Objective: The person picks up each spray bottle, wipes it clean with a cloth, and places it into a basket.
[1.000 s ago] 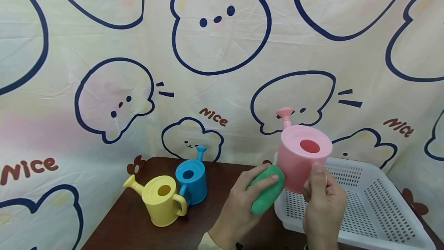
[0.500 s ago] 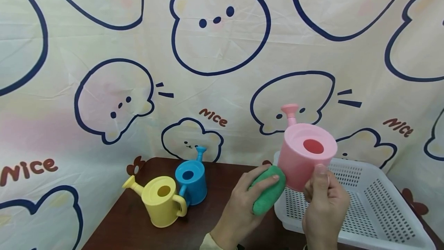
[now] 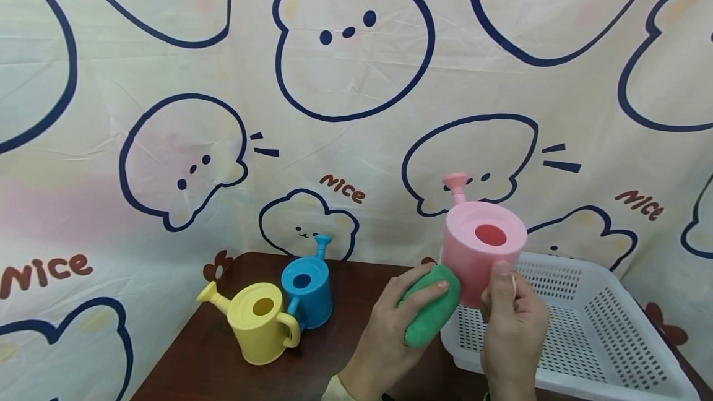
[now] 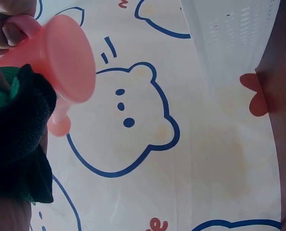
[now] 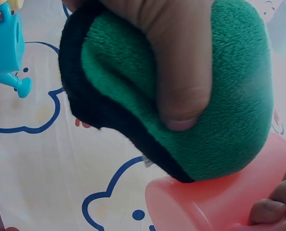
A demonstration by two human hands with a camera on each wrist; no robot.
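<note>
I note left hand (image 3: pixel 383 325) curled round green cloth (image 3: pixel 432 314), right hand (image 3: pixel 514 323) clenching pink can (image 3: pixel 469 258); overpressing could twist it loose.

A pink watering can (image 3: pixel 476 252) is held in midair by its handle, its top facing up toward the head camera and its round opening showing a deeper red inside. The spout, capped by a flared rose, rises at the far side of the smooth body. Pressed against the can's lower side is a plush green pad (image 3: pixel 431 311), rounded at its end, backed in black, with a small pale tag at its edge.
</note>
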